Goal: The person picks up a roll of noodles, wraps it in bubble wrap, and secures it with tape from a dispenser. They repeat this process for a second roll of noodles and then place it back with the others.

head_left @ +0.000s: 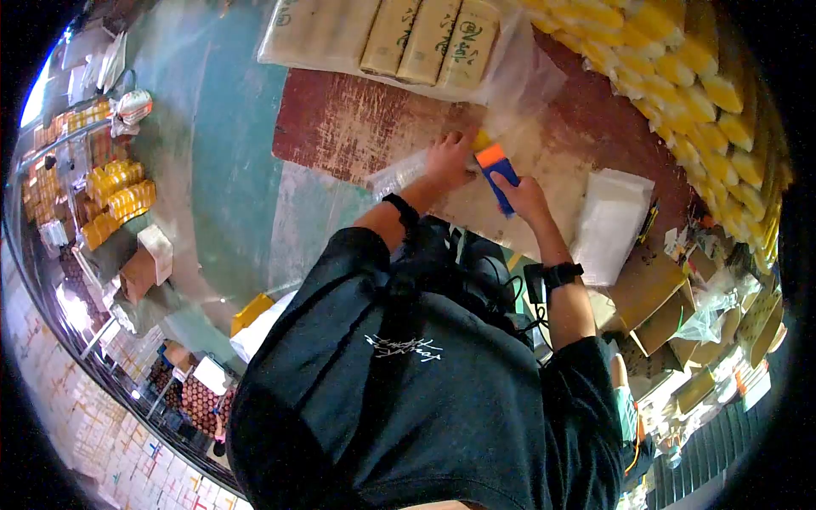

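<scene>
My right hand [527, 197] is wrapped round a blue and orange tool [501, 177], whose orange end points up and left. Just left of that end, my left hand [450, 160] rests low over the worn wooden board, beside some clear plastic film [399, 175]. Its fingers point up toward a small yellow thing [482, 140]; whether they grip anything is hidden. Beyond both hands, clear plastic [523, 85] trails from a wrapped row of brown paper packs [433, 42] with green writing.
The red-brown board [340, 127] lies on a green table [229, 127]. Yellow packs [714, 93] are piled high at the right. A white plastic packet [614, 223] lies right of my right hand, near cardboard boxes [650, 297]. A person's sleeve [626, 412] shows at lower right.
</scene>
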### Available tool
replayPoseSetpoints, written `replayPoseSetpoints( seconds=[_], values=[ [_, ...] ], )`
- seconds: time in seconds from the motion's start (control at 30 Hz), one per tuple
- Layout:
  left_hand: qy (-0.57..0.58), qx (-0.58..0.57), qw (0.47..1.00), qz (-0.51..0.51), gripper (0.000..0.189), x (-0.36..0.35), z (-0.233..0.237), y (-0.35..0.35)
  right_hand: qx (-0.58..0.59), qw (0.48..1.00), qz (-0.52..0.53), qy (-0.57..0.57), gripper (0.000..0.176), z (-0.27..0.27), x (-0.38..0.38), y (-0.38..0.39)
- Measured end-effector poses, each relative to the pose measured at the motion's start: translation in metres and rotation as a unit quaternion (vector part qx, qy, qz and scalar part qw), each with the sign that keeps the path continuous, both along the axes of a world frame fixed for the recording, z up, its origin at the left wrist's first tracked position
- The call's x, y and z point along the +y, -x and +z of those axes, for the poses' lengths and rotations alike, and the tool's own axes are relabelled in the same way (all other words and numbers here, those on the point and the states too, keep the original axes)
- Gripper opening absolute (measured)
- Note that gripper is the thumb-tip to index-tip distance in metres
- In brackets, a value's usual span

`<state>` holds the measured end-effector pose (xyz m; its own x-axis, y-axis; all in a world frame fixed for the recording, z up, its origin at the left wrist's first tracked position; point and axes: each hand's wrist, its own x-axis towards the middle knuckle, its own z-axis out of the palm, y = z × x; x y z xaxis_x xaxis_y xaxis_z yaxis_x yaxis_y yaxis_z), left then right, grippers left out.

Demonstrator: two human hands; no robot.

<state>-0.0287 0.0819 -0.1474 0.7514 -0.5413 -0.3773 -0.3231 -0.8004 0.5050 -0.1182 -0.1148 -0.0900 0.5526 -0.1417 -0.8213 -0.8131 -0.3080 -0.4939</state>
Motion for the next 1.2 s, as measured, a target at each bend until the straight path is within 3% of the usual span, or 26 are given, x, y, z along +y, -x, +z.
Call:
replayPoseSetpoints(
  seconds=[0.1,0.2,0.3,0.37,0.43,0.47,0.53,0.7,0.77,0.8,0.83,0.9,1.0,1.1,1.17,1.2],
  values=[
    [0.012,0.060,0.997,-0.043,0.109,-0.007,0.007,0.004,0.025,0.999,0.010,0.030,0.055,0.008,-0.005,0.013],
    [0.022,0.120,0.991,-0.048,0.106,-0.017,0.013,0.003,0.014,0.999,-0.036,-0.009,0.059,-0.007,-0.013,0.031],
    [0.226,0.319,0.920,-0.027,0.107,-0.010,-0.015,-0.020,0.004,1.000,-0.028,-0.006,0.060,0.006,-0.014,0.034],
    [0.199,0.193,0.959,-0.060,0.110,-0.007,-0.054,-0.011,0.014,0.999,-0.031,0.005,0.059,0.001,-0.013,0.032],
    [0.117,0.082,0.988,-0.066,0.114,-0.011,-0.047,-0.005,0.020,0.999,-0.031,0.012,0.060,0.001,-0.011,0.027],
    [0.049,0.034,0.997,-0.056,0.116,-0.016,-0.010,0.005,0.021,0.999,-0.030,0.012,0.060,0.005,-0.011,0.024],
    [-0.036,-0.017,0.999,-0.031,0.120,-0.019,0.018,0.024,0.019,0.999,-0.024,0.014,0.061,0.005,-0.012,0.023],
    [-0.049,0.055,0.997,-0.033,0.122,-0.022,-0.003,0.020,0.013,1.000,-0.020,0.003,0.062,0.007,-0.014,0.030],
    [0.091,0.154,0.979,-0.099,0.120,-0.007,-0.054,0.005,0.004,0.999,-0.033,-0.005,0.065,0.003,-0.012,0.041],
    [0.163,0.196,0.958,-0.130,0.119,-0.010,-0.054,-0.005,-0.007,0.999,-0.039,-0.005,0.066,0.002,-0.014,0.040],
    [0.106,0.152,0.976,-0.113,0.118,-0.015,-0.050,-0.007,-0.008,0.999,-0.039,-0.005,0.066,0.001,-0.016,0.035],
    [-0.015,0.066,0.995,-0.074,0.115,-0.019,0.010,0.003,-0.007,0.999,-0.039,-0.012,0.067,0.002,-0.011,0.028],
    [-0.090,-0.109,0.989,-0.035,0.109,-0.029,0.016,0.045,-0.026,0.998,-0.045,-0.017,0.065,0.000,-0.010,0.025],
    [-0.083,-0.054,0.995,-0.033,0.114,-0.027,-0.008,0.041,-0.010,0.999,-0.049,-0.017,0.065,-0.003,-0.008,0.031],
    [0.055,0.053,0.996,-0.045,0.117,-0.024,-0.067,0.011,-0.022,0.999,-0.028,-0.003,0.061,-0.005,-0.015,0.035],
    [0.078,0.072,0.993,-0.051,0.117,-0.019,-0.071,0.008,-0.025,1.000,-0.016,-0.001,0.060,-0.004,-0.013,0.041]
  ],
)
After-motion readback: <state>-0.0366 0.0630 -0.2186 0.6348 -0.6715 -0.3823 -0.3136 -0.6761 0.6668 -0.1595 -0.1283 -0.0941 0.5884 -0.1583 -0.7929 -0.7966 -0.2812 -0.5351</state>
